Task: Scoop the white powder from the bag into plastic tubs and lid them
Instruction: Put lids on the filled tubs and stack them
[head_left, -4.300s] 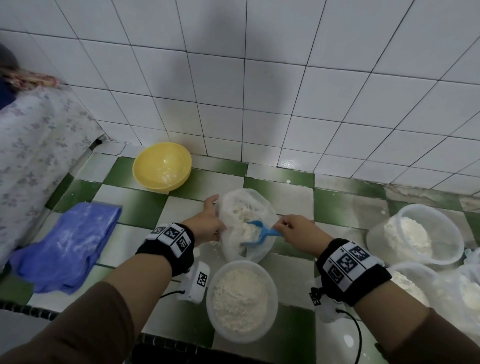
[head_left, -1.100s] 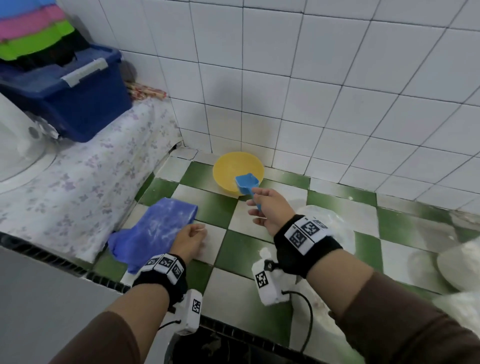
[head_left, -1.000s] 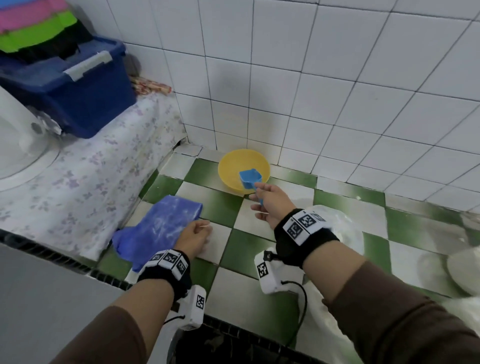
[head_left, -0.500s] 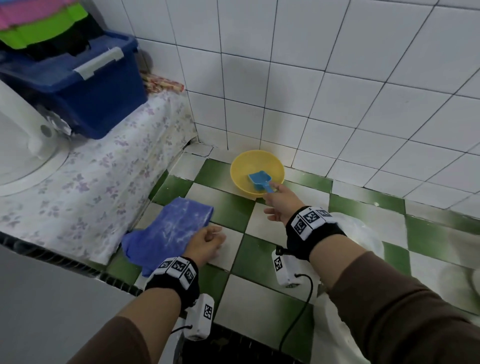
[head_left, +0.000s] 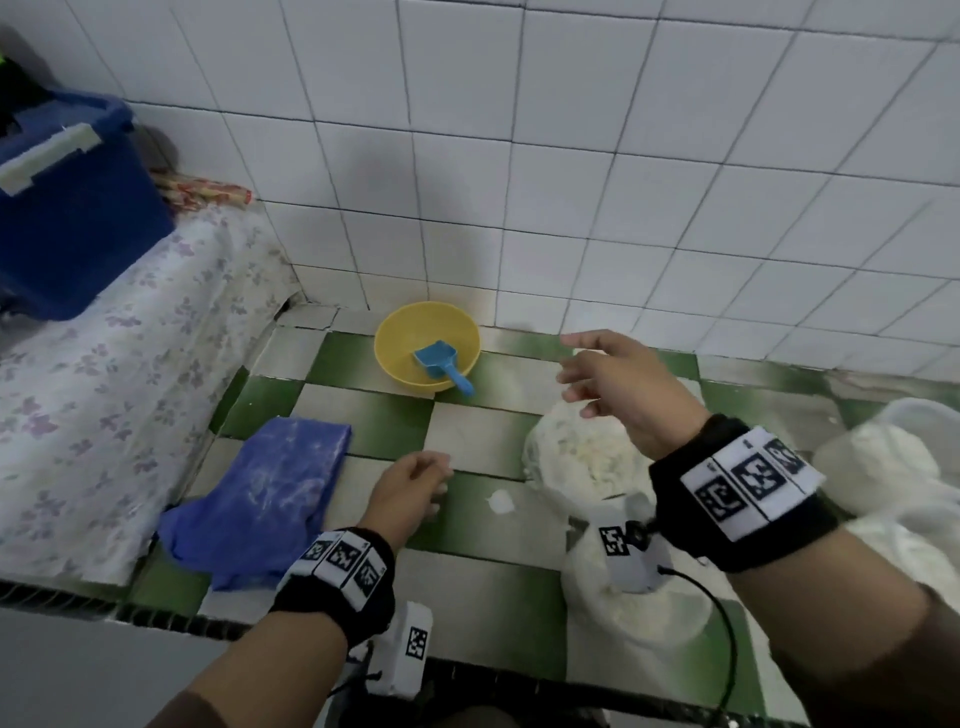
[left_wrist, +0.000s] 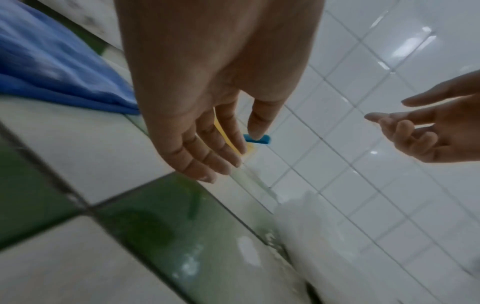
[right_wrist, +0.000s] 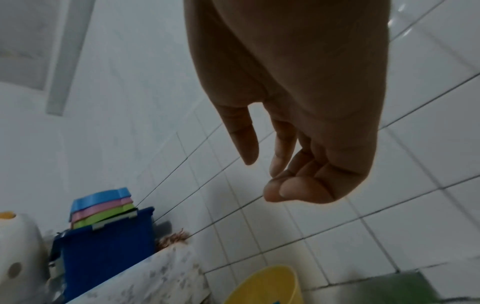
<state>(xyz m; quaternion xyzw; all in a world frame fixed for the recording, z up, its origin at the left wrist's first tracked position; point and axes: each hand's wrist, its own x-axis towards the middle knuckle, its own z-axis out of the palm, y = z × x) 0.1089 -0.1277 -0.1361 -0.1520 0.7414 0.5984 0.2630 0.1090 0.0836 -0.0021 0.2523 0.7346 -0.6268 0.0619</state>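
Observation:
The blue scoop (head_left: 440, 362) lies in the yellow bowl (head_left: 402, 332) by the wall, with its handle over the rim. My right hand (head_left: 571, 371) hovers to the right of the bowl, fingers spread and empty, above the clear bag of white powder (head_left: 584, 460). A tub full of powder (head_left: 634, 623) stands under my right wrist. My left hand (head_left: 434, 480) hangs just over the counter with relaxed fingers (left_wrist: 207, 160) and holds nothing. In the left wrist view the scoop's handle (left_wrist: 257, 139) shows past my thumb. In the right wrist view my right hand (right_wrist: 262, 176) is empty above the yellow bowl (right_wrist: 265, 286).
A powder-dusted blue cloth (head_left: 265, 493) lies left of my left hand. A second powder-filled tub (head_left: 883, 452) stands at the right edge. A blue storage bin (head_left: 62, 228) sits on a flowered cover (head_left: 104, 374) at the left. A tiled wall backs the green-and-white counter (head_left: 467, 571).
My right hand set the blue scoop into the yellow bowl, let go and drew back to the right. My left hand left the blue cloth's edge and moved right.

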